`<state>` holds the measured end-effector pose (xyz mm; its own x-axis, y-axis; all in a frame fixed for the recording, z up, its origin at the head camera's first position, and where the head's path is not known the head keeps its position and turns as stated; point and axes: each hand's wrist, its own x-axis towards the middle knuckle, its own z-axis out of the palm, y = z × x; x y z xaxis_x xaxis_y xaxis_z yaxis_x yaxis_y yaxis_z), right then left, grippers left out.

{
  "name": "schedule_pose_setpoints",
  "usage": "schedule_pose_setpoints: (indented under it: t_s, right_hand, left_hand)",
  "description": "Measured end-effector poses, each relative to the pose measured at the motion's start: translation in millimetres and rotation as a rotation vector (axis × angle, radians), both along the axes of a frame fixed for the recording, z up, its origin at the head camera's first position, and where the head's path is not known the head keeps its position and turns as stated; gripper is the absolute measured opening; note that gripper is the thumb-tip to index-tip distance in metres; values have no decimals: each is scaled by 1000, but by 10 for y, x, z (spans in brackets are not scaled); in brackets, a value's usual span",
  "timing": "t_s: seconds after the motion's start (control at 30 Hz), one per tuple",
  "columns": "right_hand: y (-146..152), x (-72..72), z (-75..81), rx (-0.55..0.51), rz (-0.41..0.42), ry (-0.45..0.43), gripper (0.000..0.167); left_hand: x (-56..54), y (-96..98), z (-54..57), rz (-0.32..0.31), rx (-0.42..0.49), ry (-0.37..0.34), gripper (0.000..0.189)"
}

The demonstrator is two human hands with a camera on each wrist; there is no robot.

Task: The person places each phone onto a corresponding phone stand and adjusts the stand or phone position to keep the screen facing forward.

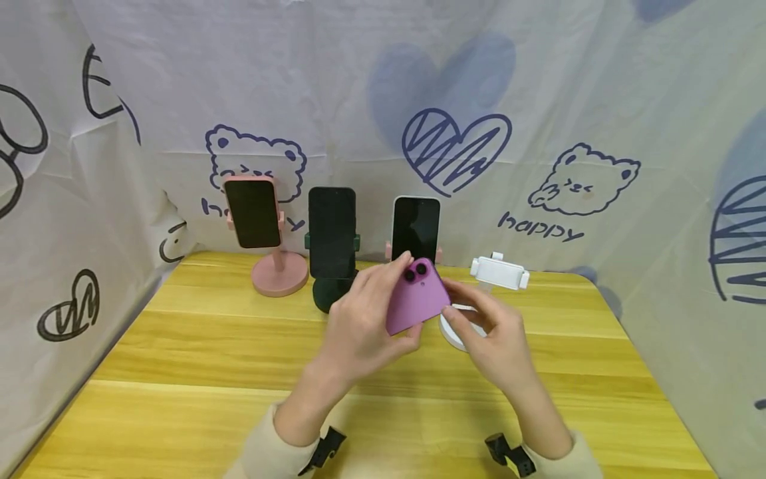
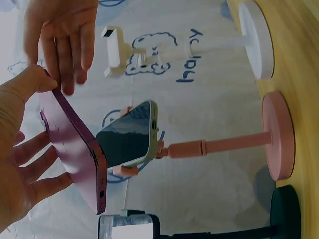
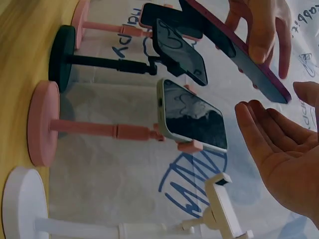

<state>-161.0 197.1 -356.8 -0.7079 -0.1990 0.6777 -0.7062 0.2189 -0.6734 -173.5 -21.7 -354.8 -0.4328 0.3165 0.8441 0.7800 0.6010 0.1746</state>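
My left hand [image 1: 362,322] grips a purple smartphone [image 1: 419,303] by its edges, raised above the table with the two-lens camera side facing me. In the left wrist view, the thumb lies on one edge and the fingers spread along the other. My right hand [image 1: 493,329] is beside the phone's right end, fingers loosely extended; the right wrist view shows a gap between that hand [image 3: 284,149] and the phone [image 3: 244,55]. A white phone stand [image 1: 499,273] with a bare clamp stands just behind the right hand, which partly covers its round base [image 1: 453,332].
Three stands hold phones along the back: a pink stand [image 1: 279,274] with a pink-edged phone [image 1: 254,214], a dark green stand [image 1: 326,293] with a dark phone [image 1: 332,233], and another pink stand [image 2: 279,134] with a pale-edged phone [image 1: 415,226]. A printed cloth [image 1: 359,80] hangs behind the wooden table [image 1: 197,359].
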Motion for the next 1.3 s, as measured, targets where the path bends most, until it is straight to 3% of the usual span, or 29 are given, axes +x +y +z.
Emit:
schedule_pose_setpoints:
  t_s: [0.17, 0.4, 0.6, 0.8, 1.0, 1.13, 1.3]
  right_hand:
    - [-67, 12, -38, -21, -19, -22, 33]
    - [-117, 48, -32, -145, -64, -126, 26]
    - [-129, 41, -45, -244, -65, -102, 25]
    - [-93, 16, -44, -284, -43, -6, 24]
    - [-27, 2, -24, -290, -22, 23, 25]
    - [4, -11, -9, -287, 7, 46, 26]
    - [39, -31, 2, -292, 30, 68, 26]
  left_hand:
    - [14, 74, -40, -10, -27, 13, 92]
    - [29, 140, -80, 12, -52, 50, 92]
    - [31, 165, -79, 23, -32, 50, 92]
    - [11, 77, -39, -20, 28, -60, 90]
    - [-77, -161, 1, -45, 30, -250, 74]
    - [-118, -327, 20, -111, 9, -365, 57]
    - [-136, -408, 43, -201, -1, -398, 29]
